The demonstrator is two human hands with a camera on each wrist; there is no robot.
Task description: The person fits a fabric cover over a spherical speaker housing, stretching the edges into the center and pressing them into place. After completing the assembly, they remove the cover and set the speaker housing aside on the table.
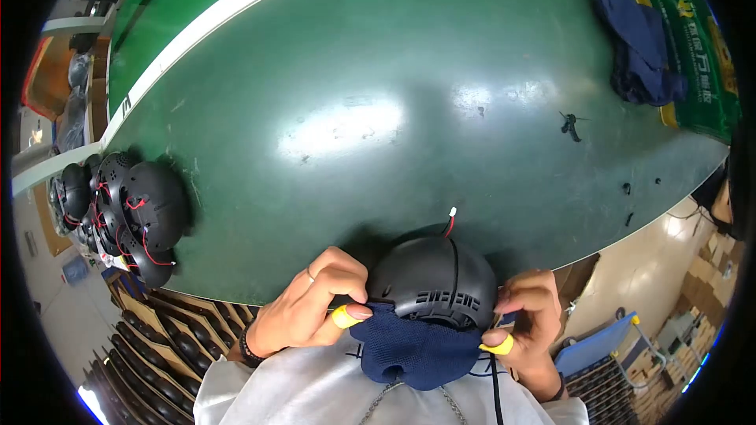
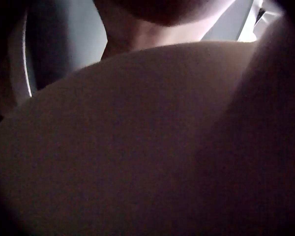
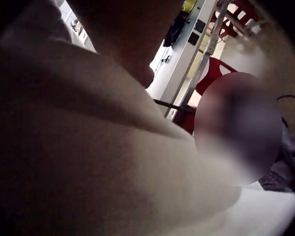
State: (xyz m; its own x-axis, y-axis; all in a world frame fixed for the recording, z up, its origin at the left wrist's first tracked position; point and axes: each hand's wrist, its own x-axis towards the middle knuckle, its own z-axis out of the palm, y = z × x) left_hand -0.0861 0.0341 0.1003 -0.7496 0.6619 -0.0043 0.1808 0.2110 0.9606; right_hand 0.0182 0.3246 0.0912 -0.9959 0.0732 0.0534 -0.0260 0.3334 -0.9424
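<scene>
In the head view a rounded black plastic shell (image 1: 413,267) with slotted vents sits at the table's near edge. A black band runs over it, and a red-and-black wire with a white connector (image 1: 453,212) sticks out at its far side. Navy mesh fabric (image 1: 421,350) covers its near side and hangs towards the person's shirt. My left hand (image 1: 311,299) pinches the fabric's left edge between a yellow-taped thumb and curled fingers. On the other side my right hand (image 1: 531,315), its thumb also taped yellow, pinches the fabric's right edge. Both wrist views are dark and mostly blocked.
Several black shells (image 1: 153,205) with red wires are piled at the table's left end. Folded navy fabric (image 1: 642,47) lies by a green-and-yellow bag (image 1: 697,55) at the far right. Small black scraps (image 1: 570,127) dot the green table (image 1: 441,47). A blue cart (image 1: 594,346) stands on the floor.
</scene>
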